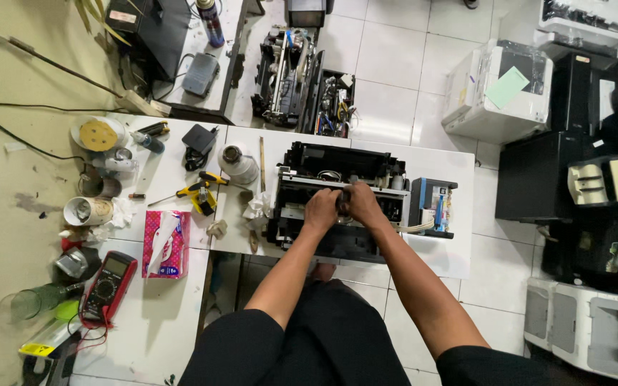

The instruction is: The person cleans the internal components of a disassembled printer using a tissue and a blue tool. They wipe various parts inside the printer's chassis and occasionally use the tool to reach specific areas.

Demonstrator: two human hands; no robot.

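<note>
Both my hands sit frame center inside the opened black printer (pixel 337 207) on the white surface (pixel 452 257). My left hand (pixel 321 209) and right hand (pixel 361 204) close together around a small dark part (pixel 342 200), mid-step working it. Next move probably needs steady grip, gentle twist. Ink tank unit (pixel 434 206) sits just right.
</note>
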